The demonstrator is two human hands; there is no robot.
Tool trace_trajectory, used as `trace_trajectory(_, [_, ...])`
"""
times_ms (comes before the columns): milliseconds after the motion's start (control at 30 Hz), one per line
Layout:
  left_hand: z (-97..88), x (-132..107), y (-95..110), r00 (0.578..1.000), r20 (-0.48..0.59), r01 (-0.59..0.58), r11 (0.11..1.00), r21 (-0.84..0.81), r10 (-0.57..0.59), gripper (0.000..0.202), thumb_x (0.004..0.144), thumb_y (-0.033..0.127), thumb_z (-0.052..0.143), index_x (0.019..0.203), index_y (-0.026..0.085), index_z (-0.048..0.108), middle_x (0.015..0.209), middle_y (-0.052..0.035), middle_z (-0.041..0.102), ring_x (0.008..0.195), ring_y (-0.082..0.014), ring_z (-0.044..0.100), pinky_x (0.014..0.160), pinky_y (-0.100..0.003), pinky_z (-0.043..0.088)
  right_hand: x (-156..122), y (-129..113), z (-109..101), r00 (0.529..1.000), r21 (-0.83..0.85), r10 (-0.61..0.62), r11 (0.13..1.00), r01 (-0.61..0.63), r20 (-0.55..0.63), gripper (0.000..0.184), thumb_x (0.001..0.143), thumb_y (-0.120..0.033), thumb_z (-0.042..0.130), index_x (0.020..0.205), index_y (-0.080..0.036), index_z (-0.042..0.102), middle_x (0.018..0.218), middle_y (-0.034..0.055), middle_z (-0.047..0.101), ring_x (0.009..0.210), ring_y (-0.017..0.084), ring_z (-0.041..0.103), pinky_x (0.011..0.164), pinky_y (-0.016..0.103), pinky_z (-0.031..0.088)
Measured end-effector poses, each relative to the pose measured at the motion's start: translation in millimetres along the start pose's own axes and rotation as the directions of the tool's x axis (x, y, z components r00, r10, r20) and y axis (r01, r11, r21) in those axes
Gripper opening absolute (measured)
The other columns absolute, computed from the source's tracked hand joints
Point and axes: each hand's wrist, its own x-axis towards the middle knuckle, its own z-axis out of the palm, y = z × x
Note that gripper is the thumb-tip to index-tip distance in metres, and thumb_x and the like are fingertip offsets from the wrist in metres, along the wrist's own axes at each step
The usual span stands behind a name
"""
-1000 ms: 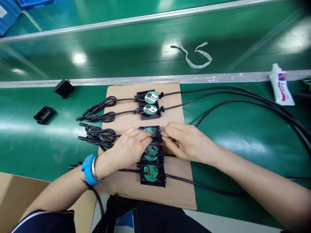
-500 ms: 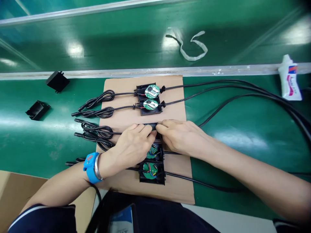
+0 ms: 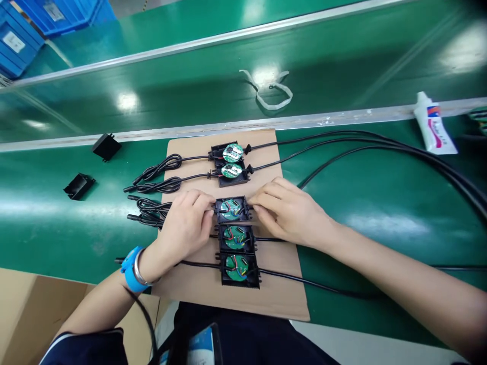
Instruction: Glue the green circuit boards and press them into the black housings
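Observation:
Five small black housings with round green circuit boards lie in a column on a brown cardboard sheet (image 3: 266,299), each with black cables out both sides. My left hand (image 3: 186,225), with a blue wristband, has its curled fingertips pressed on the left end of the middle housing (image 3: 232,209). From the other side, my right hand (image 3: 289,213) pinches that housing's right end where the cable leaves. The board inside shows uncovered between my hands. Two housings (image 3: 236,253) lie just nearer me, two more (image 3: 230,162) farther away.
Two loose black housing parts (image 3: 78,185) lie on the green bench at left. A white tube (image 3: 433,129) rests at far right by the metal rail. A white strip (image 3: 268,91) lies on the conveyor belt behind. Blue crates (image 3: 34,25) stand top left. Long black cables (image 3: 399,152) run right.
My hands have drawn apart from over the middle housing to its two ends, uncovering the green board. The white strip on the belt has shifted left.

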Motion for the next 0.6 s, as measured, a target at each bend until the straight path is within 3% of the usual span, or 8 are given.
trace_trajectory(100, [1.8,1.7,-8.5,0.994,0.102,0.045,0.999,-0.001,-0.045,0.014,0.092,0.014,0.052,0.096,0.016,0.065,0.095,-0.0067,0.066,0.089,-0.0215,0.060,0.082,-0.038,0.050,9.9,-19.5,5.3,0.998,-0.052,-0.038,0.998,0.040,0.043,0.027,0.094,-0.018,0.045,0.096,-0.012,0.072,0.086,0.0109,0.063,0.088,0.023,0.049,0.078,0.035,0.041])
trace_trajectory(233, [6.6,6.1,-12.0,0.989,0.132,0.066,0.998,-0.009,-0.065,0.014,0.092,0.017,0.055,0.090,0.017,0.069,0.089,-0.0057,0.067,0.084,-0.0210,0.061,0.078,-0.037,0.050,25.4,-43.1,15.7,0.987,-0.148,-0.052,0.986,0.075,0.155,0.032,0.095,-0.023,0.046,0.107,-0.006,0.070,0.089,0.0137,0.061,0.088,0.025,0.046,0.073,0.037,0.035])
trace_trajectory(400, [7.4,8.8,-14.1,0.984,0.175,0.045,0.998,-0.039,-0.038,0.014,0.090,0.016,0.056,0.087,0.016,0.069,0.087,-0.0063,0.067,0.085,-0.0205,0.062,0.080,-0.035,0.051,35.4,-50.4,22.9,0.967,-0.165,-0.021,0.984,0.065,0.255,0.031,0.095,-0.027,0.048,0.093,-0.006,0.072,0.088,0.0148,0.058,0.088,0.025,0.044,0.073,0.037,0.030])
trace_trajectory(600, [-4.2,19.3,-23.2,0.960,0.279,0.002,0.997,-0.079,0.020,0.014,0.088,0.014,0.060,0.088,0.019,0.073,0.090,-0.0036,0.069,0.087,-0.0193,0.064,0.083,-0.033,0.052,26.1,-51.7,13.5,0.978,-0.063,-0.018,0.998,0.031,0.206,0.032,0.094,-0.027,0.048,0.095,-0.007,0.073,0.084,0.0134,0.058,0.085,0.024,0.044,0.074,0.036,0.035])
